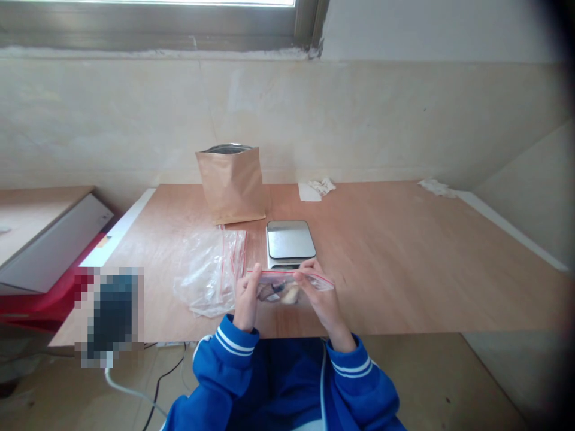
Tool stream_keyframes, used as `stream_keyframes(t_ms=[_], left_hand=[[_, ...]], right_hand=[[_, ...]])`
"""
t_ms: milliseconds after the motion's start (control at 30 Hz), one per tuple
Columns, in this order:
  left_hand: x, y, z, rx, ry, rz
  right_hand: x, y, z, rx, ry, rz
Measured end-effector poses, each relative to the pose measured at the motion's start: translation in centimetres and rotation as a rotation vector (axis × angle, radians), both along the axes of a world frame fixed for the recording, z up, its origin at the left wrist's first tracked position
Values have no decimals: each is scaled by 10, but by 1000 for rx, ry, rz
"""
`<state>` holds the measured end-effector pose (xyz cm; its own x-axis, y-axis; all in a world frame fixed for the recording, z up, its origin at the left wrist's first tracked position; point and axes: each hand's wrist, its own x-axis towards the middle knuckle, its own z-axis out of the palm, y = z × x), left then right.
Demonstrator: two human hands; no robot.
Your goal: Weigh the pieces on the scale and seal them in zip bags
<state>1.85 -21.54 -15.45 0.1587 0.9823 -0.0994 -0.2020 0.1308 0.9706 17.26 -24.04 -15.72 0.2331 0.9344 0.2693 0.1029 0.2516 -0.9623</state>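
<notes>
Nearest to me, both blue-sleeved arms come up over the table's front edge: the left hand (246,299) and the right hand (321,296) each pinch an end of a small clear zip bag (287,286) along its red strip, holding it level so the pale contents hang below. Just behind it sits a kitchen scale (290,242), with loose plastic bags (211,272) to its left. Farther back a brown paper pouch (232,184) stands open-mouthed near the wall on the wooden table (404,257).
</notes>
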Motion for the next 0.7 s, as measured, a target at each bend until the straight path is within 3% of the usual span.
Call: stream_keyframes(t_ms=[67,133,200,267,400,467,567,700], left_hand=[[-5,8,1,72,-5,-47],[-12,19,6,211,65,-1],[-22,33,13,341,182,185],[-33,50,16,430,314,389],[-53,93,10,449,533,638],[-61,115,4,441,574,669],[-71,143,-6,433,624,600],[-82,172,-17,412,667,497]], right_hand=[[17,3,2,-48,17,-17],[41,10,4,-124,102,-117],[74,20,5,-160,196,-284],[110,34,3,-172,224,-331],[171,67,-12,-234,156,-450],[189,82,-21,-290,16,-489],[197,93,-28,-334,-356,-627],[171,79,-31,-210,-806,-753]])
